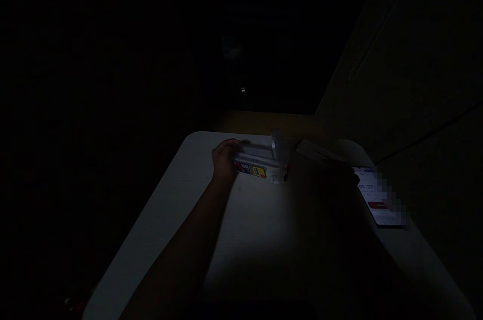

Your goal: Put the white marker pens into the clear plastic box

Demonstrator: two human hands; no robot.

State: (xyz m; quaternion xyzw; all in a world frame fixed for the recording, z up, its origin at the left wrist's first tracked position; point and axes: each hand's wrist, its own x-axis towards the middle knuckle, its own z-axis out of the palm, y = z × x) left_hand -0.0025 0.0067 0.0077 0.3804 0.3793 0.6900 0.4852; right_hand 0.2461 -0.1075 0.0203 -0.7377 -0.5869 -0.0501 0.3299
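Note:
My left hand (223,161) is closed around the left end of a clear plastic case (254,159), which bears a colourful label with a yellow patch. The case lies low over the table, and a transparent flap (278,146) stands up at its right end. To the right, my right hand (341,176) is very dark, its fingers mostly lost in shadow. From it a pale bundle of slim, stick-like pieces (316,152) points toward the case, a small gap away. The kind of these pieces is too dim to tell.
A lit phone (377,199) with a running timer lies at the table's right side, close to my right hand. The pale table (166,214) has rounded far corners. Behind it stands a dark panel (260,68). A cable (430,133) runs along the right.

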